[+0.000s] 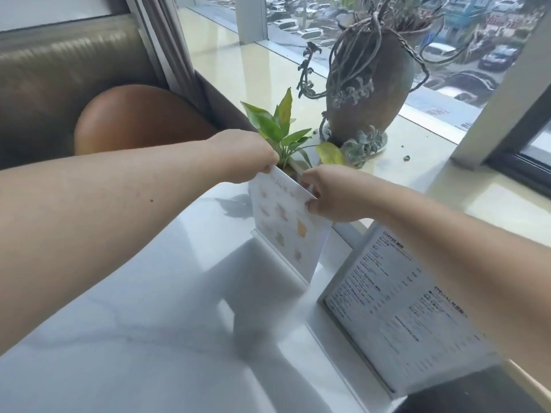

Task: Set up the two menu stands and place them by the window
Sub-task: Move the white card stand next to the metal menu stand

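Left hand (247, 156) and right hand (331, 193) pinched shut on top corners of picture menu stand (287, 226), upright on glossy marble-look table (143, 308) near window-side edge, just before small leafy plant (283, 129). Text menu stand (402, 311) already standing at right. Risk: thin, stiff, narrow-based panel tipping or skidding on slick top if released off balance, or pushed into plant leaves.

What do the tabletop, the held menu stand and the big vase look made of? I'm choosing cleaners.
Tabletop: glossy white stone or a marble look-alike, with faint grey veins and reflections. Menu stand: seemingly clear acrylic over a printed card, judging by its see-through base lip. Vase: matte brown-green, probably ceramic or clay.
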